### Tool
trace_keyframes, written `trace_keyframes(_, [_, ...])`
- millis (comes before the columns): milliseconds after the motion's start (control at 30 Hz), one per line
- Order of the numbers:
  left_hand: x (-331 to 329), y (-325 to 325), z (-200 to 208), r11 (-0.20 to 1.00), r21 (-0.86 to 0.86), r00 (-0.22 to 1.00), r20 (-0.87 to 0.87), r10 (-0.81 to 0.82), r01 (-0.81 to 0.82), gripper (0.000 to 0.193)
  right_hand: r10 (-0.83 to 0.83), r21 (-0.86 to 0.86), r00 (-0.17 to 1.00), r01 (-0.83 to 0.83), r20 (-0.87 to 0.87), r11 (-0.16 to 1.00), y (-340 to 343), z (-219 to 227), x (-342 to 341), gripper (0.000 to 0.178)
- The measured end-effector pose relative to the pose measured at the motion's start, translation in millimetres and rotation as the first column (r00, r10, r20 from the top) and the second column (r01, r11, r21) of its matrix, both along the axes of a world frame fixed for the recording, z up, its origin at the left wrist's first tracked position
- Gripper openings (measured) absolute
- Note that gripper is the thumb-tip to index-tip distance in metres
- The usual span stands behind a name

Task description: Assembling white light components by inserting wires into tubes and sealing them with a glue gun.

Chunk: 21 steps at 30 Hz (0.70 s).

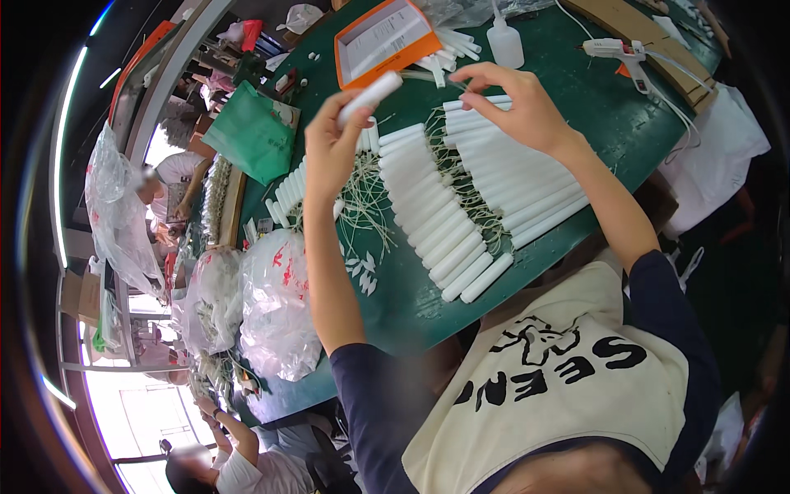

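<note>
My left hand (pixel 329 152) is closed around a short white tube (pixel 370 98), held tilted above the far part of the green table. Across from it, my right hand (pixel 527 111) has its thumb and fingertips drawn together in a pinch; what they hold, perhaps a thin strand, is too small to make out. Below the hands lie two rows of white tubes, a middle row (pixel 432 206) and a right row (pixel 518 177), side by side with thin pale wires (pixel 469 193) bunched between them. More wires (pixel 362 202) spread loosely beneath my left forearm.
An orange-rimmed box (pixel 385 41) sits at the far side, beside a white squeeze bottle (pixel 505 43). A glue gun (pixel 617 53) lies far right with its cord. Green bag (pixel 253 133) and clear plastic bags (pixel 280 305) crowd the left. Other people work beyond them.
</note>
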State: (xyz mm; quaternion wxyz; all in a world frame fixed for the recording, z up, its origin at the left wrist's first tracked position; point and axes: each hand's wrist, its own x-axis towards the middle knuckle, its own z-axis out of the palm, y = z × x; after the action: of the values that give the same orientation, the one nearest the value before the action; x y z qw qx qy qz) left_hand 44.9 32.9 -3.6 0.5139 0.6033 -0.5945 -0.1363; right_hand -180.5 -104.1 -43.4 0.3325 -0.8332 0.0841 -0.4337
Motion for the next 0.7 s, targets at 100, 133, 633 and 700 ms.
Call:
trace_keyframes(100, [14.4,-11.5,-28.0,0.96,0.218,0.967,0.219,0.128,-0.177,0.025,-0.105,-0.079,0.992,0.1,-0.063,0.992,-14.7,-10.6,-6.7,0.018])
trace_keyframes(133, [26.4,-14.8,-42.4,0.969,0.2,0.947,0.312,0.08,-0.148,0.027,-0.147,-0.14,0.977,0.126,-0.156,0.982,-17.9,-13.5,-9.3,0.015])
trace_keyframes(633, [44.2,-56.8,-66.7,0.922,0.34,0.884,0.467,0.005,-0.185,0.024,-0.193,-0.188,0.956,0.152,-0.222,0.97,-31.0,-43.5,-26.5,0.011])
trace_keyframes(700, [40.0,-78.6,-71.0,0.945,0.276,0.842,0.539,-0.003,-0.173,0.024,-0.167,-0.17,0.961,0.131,-0.219,0.977,-26.1,-41.4,-28.7,0.012])
